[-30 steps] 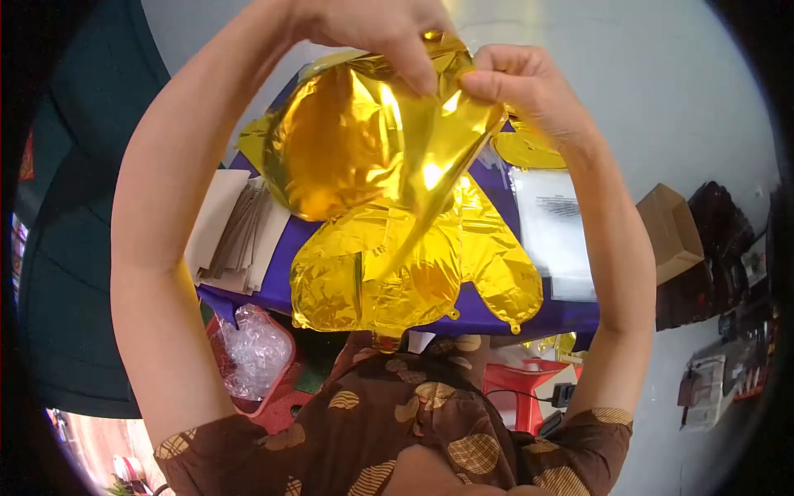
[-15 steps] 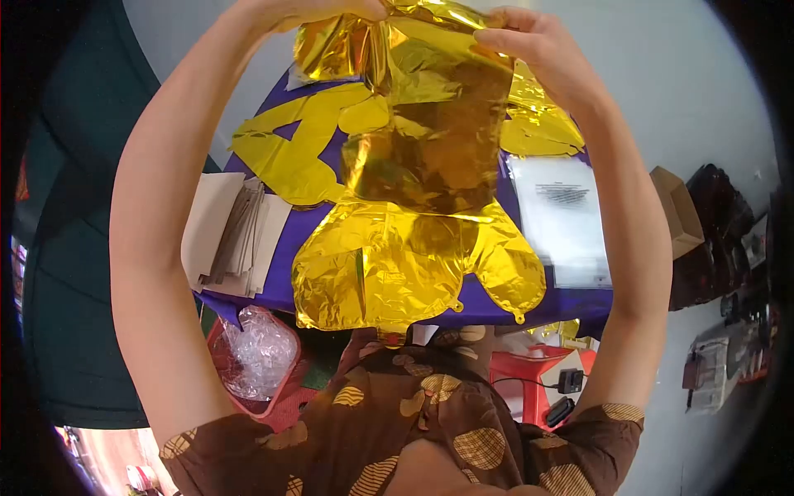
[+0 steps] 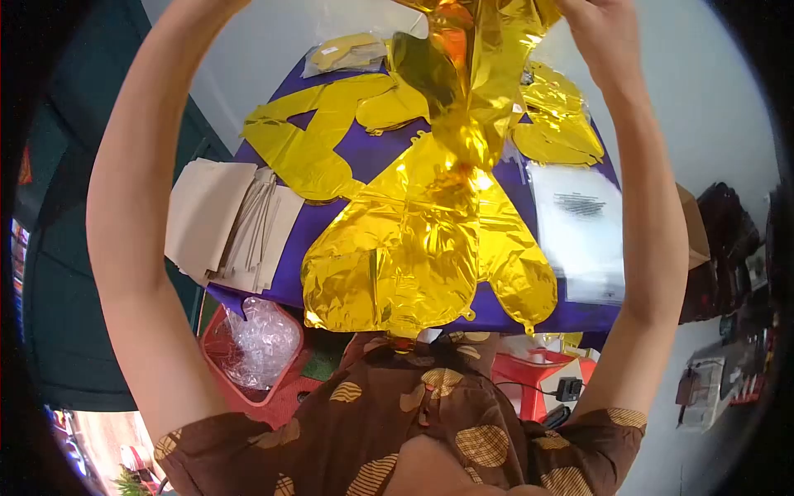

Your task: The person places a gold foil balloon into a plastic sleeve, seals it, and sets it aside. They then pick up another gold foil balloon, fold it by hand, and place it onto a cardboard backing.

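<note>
Shiny gold foil (image 3: 397,256) lies over the front of the purple-covered table, with rounded lobes and small tabs at its front edge. Its upper part is lifted, creased and narrowed in the middle, and runs out of the top of the view. At the top right, my right hand (image 3: 600,33) grips the foil's upper edge; its fingertips are partly cut off. My left forearm rises to the top edge, where the hand itself is out of frame. Behind the lifted foil lie a flat gold letter-like piece (image 3: 310,136) and more gold foil pieces (image 3: 558,124).
Brown paper sheets or envelopes (image 3: 211,211) stack at the table's left. Clear printed bags (image 3: 579,231) lie at the right, and a bagged gold piece (image 3: 343,54) at the back. Below are a red bin (image 3: 252,347) with clear plastic and a red stool (image 3: 542,376).
Both hands have moved up and apart, the left one out of view. The lifted foil has opened out and stretched higher, uncovering more of the pieces behind it.
</note>
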`<state>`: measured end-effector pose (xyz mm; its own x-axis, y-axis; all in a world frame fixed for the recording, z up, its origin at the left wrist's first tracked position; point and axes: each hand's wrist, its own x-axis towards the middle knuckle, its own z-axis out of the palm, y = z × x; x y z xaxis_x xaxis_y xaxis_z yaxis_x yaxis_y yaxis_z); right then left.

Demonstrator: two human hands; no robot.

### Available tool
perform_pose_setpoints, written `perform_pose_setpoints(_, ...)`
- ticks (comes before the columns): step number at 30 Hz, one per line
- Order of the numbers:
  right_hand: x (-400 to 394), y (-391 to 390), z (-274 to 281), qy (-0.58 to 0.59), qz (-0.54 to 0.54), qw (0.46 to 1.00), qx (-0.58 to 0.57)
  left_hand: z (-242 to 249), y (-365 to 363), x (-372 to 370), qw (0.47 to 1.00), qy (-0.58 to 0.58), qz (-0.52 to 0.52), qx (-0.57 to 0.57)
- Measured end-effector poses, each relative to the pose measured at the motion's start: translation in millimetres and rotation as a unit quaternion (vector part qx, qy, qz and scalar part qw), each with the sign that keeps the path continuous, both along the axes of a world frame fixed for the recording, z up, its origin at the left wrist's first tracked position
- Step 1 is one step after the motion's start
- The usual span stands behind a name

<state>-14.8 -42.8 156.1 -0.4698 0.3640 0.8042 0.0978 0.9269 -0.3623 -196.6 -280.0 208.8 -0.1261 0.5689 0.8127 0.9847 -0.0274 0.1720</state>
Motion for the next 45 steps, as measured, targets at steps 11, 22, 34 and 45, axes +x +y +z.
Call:
perform_pose_setpoints(11, 120.2, -96.3, -133.2, -0.068, 0.163, 0.959, 0.22, -149.7, -118.7, 121.7, 0.968, 0.118, -0.098, -0.197)
perform_pose_setpoints(22, 142.3, -116.1, -228.2, -0.144, 0.187, 0.953, 0.189, -270.2, -141.8, 142.3, 0.965, 0.029, -0.128, -0.229)
perform_pose_setpoints(34, 191.9, -111.8, -205.6, -0.289, 0.165, 0.943, 0.004, -298.4, -153.6, 137.5, 0.978, -0.01, -0.08, -0.194)
perform_pose_setpoints(45, 216.6, -99.0, -223.1, -0.14, 0.071, 0.986, -0.05, -305.2, -154.7, 129.2, 0.984, -0.026, -0.023, -0.176)
